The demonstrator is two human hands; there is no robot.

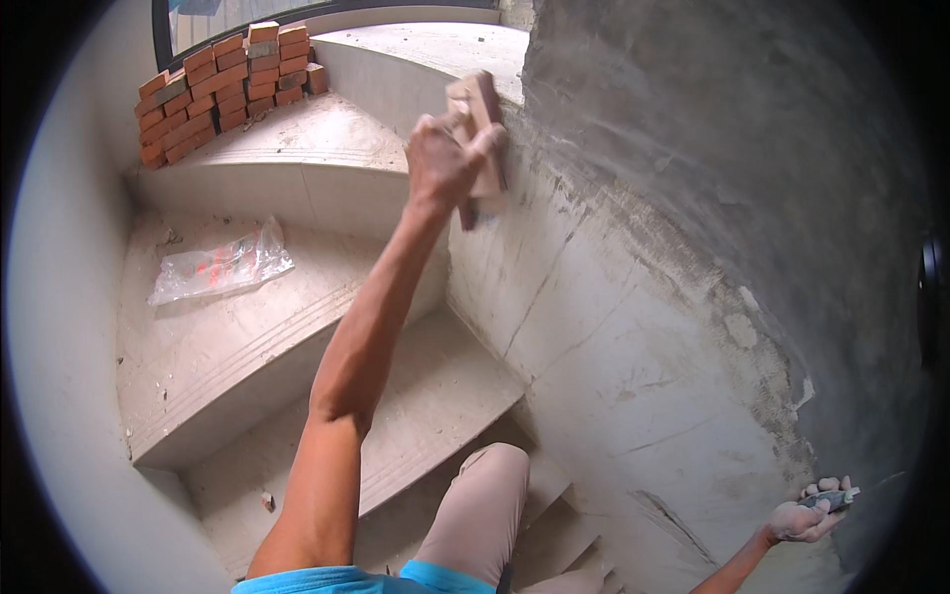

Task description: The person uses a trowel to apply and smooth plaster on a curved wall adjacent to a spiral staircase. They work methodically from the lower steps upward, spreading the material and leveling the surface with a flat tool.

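My left hand (pixel 445 163) grips a tan and brown flat rectangular tool, perhaps a float (pixel 480 97), raised against the edge of the pale wall panel (pixel 594 346) beside the stairs; motion blurs both a little. At lower right, my right hand (pixel 807 517) holds a small hand tool (pixel 841 499) with a grey handle and what looks like a thin blade, close to the rough seam where the pale panel meets the dark grey plastered wall (pixel 722 119). Dust whitens the fingers of this hand.
Curved pale tiled steps (pixel 237 381) climb to a landing (pixel 435 45). A stack of red bricks (pixel 228 89) stands on an upper step by the dark window frame (pixel 163 40). A crumpled clear plastic bag (pixel 218 262) and small debris lie on the treads. My knee (pixel 485 495) is over the lower steps.
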